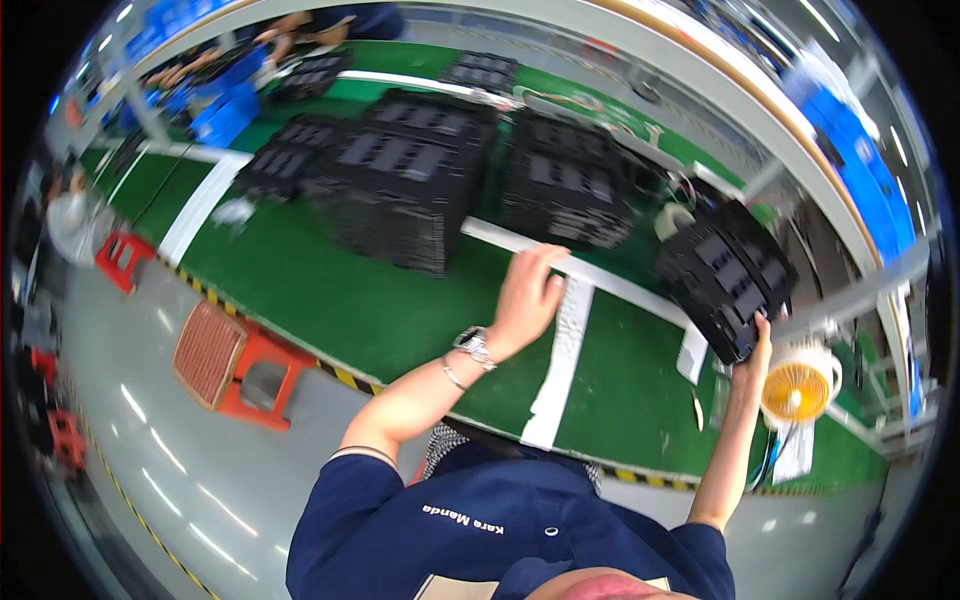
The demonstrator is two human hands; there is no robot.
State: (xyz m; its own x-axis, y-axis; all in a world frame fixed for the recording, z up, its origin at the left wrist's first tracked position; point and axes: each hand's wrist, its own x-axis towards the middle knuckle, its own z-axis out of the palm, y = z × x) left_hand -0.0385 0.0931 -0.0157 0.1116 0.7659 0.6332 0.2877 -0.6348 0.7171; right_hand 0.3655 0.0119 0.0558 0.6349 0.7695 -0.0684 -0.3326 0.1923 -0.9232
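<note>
My left hand [529, 296] is over the green table [480, 325], beside the white tape strips [563, 360]. Its fingers stretch forward with the thumb apart, and nothing is in it. A silver watch sits on that wrist. At the right, my right hand [757, 352] grips the near edge of a black plastic tray [722, 275] with grey rectangular pockets; some of its fingers are hidden. The tray is tilted, and whether others are stacked under it I cannot tell. Ahead of my left hand stand a tall stack of similar black trays [400, 180] and a lower stack [570, 185].
A white fan with a yellow centre [797, 390] stands right of my right hand. More black trays [288, 160] and blue bins [226, 115] lie at the far left. A metal shelf frame [720, 75] runs overhead. Red stools [255, 370] stand on the floor; other people work beyond.
</note>
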